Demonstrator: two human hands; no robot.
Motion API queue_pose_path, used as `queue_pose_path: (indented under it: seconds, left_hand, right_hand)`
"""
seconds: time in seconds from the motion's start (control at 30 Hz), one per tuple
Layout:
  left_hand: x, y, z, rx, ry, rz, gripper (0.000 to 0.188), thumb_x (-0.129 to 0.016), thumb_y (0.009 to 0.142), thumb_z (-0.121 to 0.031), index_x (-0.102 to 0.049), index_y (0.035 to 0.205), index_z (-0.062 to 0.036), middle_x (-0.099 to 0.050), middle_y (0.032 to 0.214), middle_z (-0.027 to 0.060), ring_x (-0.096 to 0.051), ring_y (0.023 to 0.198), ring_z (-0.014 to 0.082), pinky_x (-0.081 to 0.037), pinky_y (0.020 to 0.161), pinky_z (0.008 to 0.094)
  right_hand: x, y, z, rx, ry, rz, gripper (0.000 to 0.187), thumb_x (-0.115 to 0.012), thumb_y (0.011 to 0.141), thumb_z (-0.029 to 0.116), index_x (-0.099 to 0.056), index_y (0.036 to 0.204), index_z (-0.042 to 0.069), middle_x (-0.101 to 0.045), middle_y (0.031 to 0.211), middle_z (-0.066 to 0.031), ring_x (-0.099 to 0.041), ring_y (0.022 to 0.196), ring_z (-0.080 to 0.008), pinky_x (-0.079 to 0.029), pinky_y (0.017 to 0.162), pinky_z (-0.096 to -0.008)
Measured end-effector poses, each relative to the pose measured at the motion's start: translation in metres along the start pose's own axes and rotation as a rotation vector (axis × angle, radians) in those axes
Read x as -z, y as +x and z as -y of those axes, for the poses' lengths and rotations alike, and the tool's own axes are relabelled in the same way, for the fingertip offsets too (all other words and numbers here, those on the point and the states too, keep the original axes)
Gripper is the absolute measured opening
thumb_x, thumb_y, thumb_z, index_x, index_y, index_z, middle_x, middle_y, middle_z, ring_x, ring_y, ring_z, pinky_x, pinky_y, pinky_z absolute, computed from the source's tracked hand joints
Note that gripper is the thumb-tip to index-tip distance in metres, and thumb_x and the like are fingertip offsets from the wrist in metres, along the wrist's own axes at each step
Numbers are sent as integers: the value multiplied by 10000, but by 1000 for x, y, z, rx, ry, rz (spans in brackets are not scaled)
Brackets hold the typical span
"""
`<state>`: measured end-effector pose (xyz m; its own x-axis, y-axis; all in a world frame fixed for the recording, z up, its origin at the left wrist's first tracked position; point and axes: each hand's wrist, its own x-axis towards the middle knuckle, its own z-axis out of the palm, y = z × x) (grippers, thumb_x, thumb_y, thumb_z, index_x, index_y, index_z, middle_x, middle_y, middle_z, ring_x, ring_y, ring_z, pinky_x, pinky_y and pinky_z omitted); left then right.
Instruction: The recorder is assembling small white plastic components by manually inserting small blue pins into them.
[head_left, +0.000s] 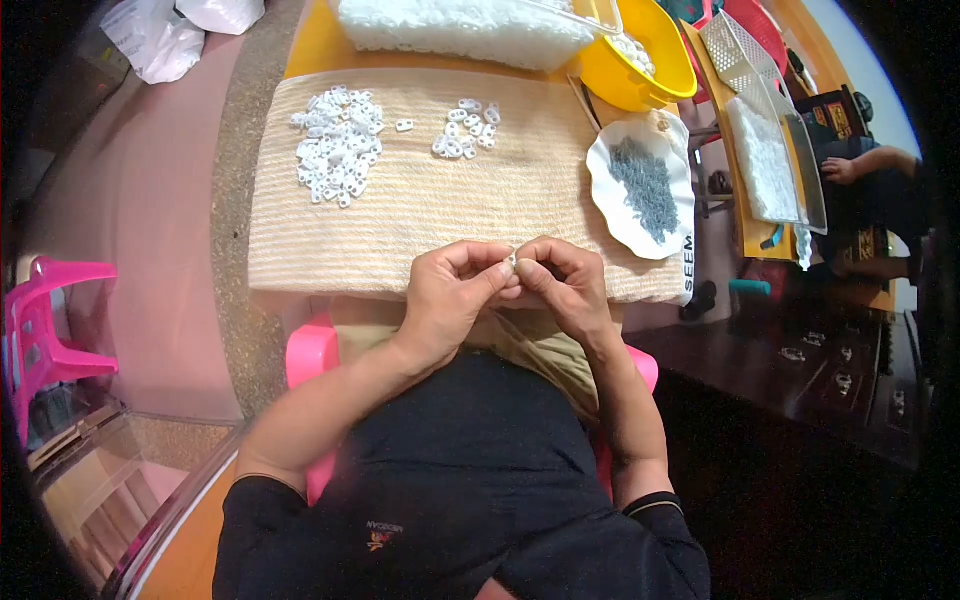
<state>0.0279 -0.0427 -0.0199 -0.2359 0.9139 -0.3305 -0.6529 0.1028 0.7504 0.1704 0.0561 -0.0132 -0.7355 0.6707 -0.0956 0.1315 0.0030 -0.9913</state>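
Note:
Over the near edge of the towel-covered table, my left hand (447, 293) and my right hand (566, 288) meet with thumbs and forefingers pinched together. A small white plastic piece (513, 257) shows between the fingertips, mostly covered by them. Farther left on the towel lies a big pile of small white plastic pieces with holes (340, 145). One single white piece (404, 126) sits apart beside it. To the right of that is a smaller group of white pieces (470, 130), some with dark-looking centres. A scalloped white plate (610, 205) on the right holds many tiny grey parts (646, 190).
A clear bin (600, 14) full of white pieces and a yellow bowl (640, 88) stand at the far edge. Two thin sticks (584, 103) lie near the bowl. Right, another person's hand (840, 170) is by a second table. A pink stool (60, 320) stands left.

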Motion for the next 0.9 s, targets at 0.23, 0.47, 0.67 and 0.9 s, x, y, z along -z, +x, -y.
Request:
queue_pose_path:
  seconds: [0.23, 0.47, 0.67, 0.9]
  left_hand:
    - [-1, -2, 3, -65, 17, -8, 174, -649, 879, -52, -623, 1023, 41, -666, 882, 82, -649, 768, 120, -556, 729, 244]
    - [0, 1, 2, -67, -3, 16, 170, -641, 887, -61, -622, 1029, 32, -664, 879, 76, -647, 769, 114, -557, 721, 237]
    - [2, 1, -2, -30, -116, 17, 162, -629, 886, -37, -612, 1035, 24, -660, 876, 81, -651, 770, 124, -565, 728, 245]
    - [2, 2, -14, -80, -234, -35, 147, -605, 886, 2, -599, 1031, 22, -643, 899, 83, -651, 797, 137, -584, 757, 268]
  right_hand:
    - [-6, -2, 8, -131, 159, -21, 137, -607, 922, 106, -636, 913, -28, -648, 836, -19, -578, 766, -58, -484, 701, -202]
    - [-1, 0, 1, -69, 127, -44, 119, -616, 910, 91, -640, 920, -25, -658, 821, -34, -590, 737, -56, -489, 664, -200]
    - [4, 4, 23, -136, 149, -7, 144, -604, 921, 96, -649, 951, -37, -647, 814, -35, -606, 720, -79, -505, 654, -211]
    - [19, 49, 40, 38, -232, -103, 175, -619, 902, 101, -645, 927, -70, -630, 722, -50, -609, 638, -99, -515, 573, -231]
